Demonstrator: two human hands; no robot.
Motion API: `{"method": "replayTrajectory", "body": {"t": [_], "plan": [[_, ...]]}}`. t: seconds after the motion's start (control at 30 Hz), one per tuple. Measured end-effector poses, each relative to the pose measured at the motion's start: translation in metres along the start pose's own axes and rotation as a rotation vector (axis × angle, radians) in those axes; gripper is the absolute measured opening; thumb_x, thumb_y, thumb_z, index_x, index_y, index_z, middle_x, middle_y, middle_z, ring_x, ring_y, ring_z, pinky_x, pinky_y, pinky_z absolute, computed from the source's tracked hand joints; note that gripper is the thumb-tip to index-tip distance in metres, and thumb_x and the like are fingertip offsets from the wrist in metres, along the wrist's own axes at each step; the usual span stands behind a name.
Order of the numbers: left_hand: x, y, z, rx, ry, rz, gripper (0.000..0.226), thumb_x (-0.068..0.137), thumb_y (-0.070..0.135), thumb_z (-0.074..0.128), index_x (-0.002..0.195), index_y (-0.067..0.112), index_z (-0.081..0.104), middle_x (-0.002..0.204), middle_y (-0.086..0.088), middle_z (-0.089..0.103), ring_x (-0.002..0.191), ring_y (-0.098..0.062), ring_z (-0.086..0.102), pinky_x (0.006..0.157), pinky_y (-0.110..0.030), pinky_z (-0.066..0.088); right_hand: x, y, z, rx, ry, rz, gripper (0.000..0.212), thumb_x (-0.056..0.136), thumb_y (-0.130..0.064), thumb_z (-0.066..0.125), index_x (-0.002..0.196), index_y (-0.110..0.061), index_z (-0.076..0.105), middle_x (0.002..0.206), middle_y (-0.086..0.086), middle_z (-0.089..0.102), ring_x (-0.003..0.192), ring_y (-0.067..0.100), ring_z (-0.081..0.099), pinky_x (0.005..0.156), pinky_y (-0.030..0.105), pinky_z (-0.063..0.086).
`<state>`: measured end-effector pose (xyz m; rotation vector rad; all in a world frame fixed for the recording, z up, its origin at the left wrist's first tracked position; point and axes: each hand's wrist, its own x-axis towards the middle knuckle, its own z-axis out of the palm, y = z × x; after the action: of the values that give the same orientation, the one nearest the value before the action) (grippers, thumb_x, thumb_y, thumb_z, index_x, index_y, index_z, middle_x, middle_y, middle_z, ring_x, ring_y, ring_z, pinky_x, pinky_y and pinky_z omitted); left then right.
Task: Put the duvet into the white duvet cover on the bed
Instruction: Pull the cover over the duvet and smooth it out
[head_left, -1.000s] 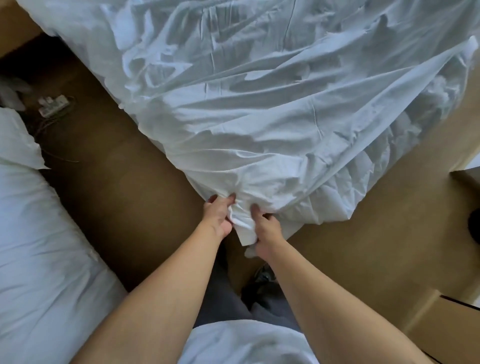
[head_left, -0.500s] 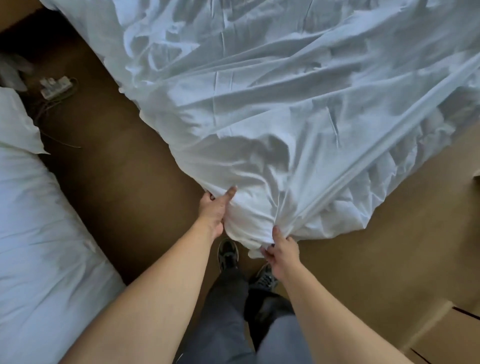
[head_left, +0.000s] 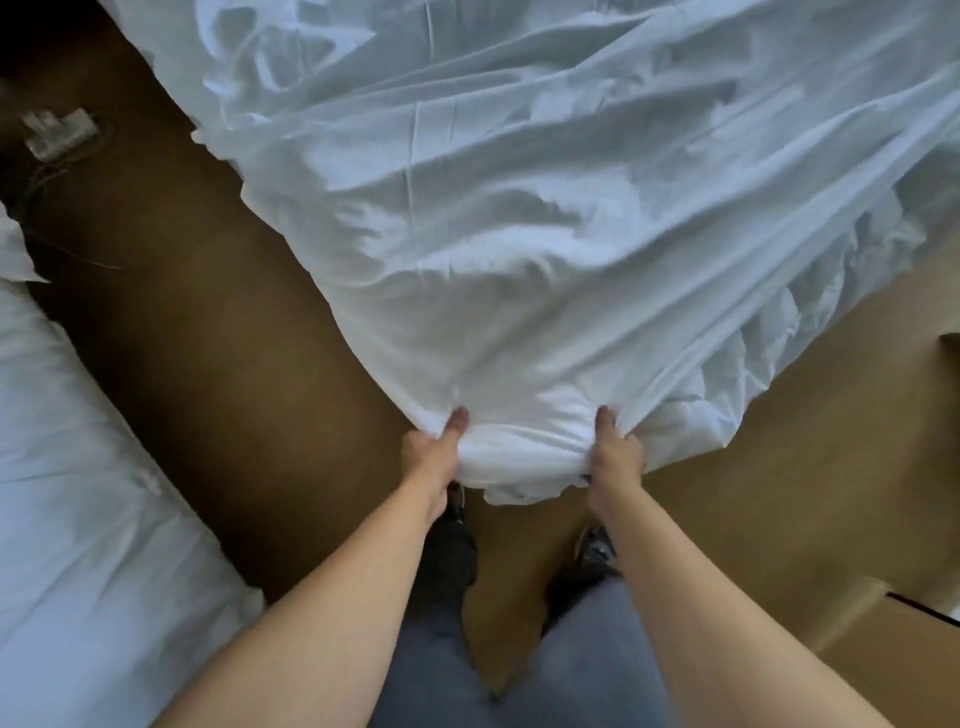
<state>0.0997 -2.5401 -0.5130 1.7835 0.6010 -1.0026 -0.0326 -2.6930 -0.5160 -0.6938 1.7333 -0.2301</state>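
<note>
- Duvet cover: white and creased, lying spread over the bed and filling the far and right side of the view. The bed itself is hiding under the cloth.
- The cover's near corner is hanging off toward me, above the floor.
- I'm holding that corner with both hands set apart, and a puffed fold of fabric is sitting between them.
- Left hand: gripping the left side of the corner. The thumb is lying on top and the fingers are going under the cloth, out of sight.
- Right hand: pinching the right side, thumb on top, fingers curling into a bunch of cloth.
- A loose flap is hanging just below the hands, between my wrists.
- Crumpled fabric: bunching in tight wrinkles along the cover's right edge. I can't tell if it's the cover or what's inside it.
- I'm standing right at the corner in grey trousers, with dark shoes on the brown floor.
- White bedding: lying along the near left edge, with a strip of floor separating it from the cover.
- Power strip: lying on the floor far left with cables trailing; it's blurred.
- Brown box: sitting near right, partly out of frame.
</note>
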Motion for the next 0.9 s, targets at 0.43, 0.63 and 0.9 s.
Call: {"method": "replayTrajectory", "body": {"t": [0.43,0.63,0.9], "plan": [[-0.032,-0.031,0.028,-0.088,0.285,0.213,0.047,0.073,0.046,0.081,0.107,0.018,0.065,0.1,0.0,0.074,0.091,-0.021,0.071,0.073,-0.033,0.056,0.057,-0.058,-0.063,-0.197,-0.025,-0.094,0.042,0.092,-0.047,0.062,0.12,-0.016,0.058,0.1,0.004,0.064,0.087,0.028,0.06,0.088,0.049,0.057],[-0.064,-0.07,0.041,0.31,0.388,0.167,0.039,0.077,0.054,0.075,0.099,0.025,0.06,0.1,0.002,0.07,0.093,-0.026,0.068,0.086,-0.042,0.057,0.056,-0.015,-0.126,-0.27,-0.012,0.087,0.06,0.094,-0.05,0.058,0.133,-0.004,0.054,0.106,0.009,0.06,0.092,0.031,0.06,0.084,0.042,0.054],[-0.087,-0.054,0.055,-0.309,0.147,0.285,0.03,0.08,0.036,0.082,0.106,0.026,0.071,0.102,0.007,0.077,0.09,-0.012,0.074,0.071,-0.031,0.061,0.07,-0.048,-0.111,0.416,-0.327,0.387,0.042,0.094,-0.031,0.07,0.131,-0.016,0.057,0.12,0.01,0.068,0.108,0.036,0.065,0.096,0.061,0.052]]}}
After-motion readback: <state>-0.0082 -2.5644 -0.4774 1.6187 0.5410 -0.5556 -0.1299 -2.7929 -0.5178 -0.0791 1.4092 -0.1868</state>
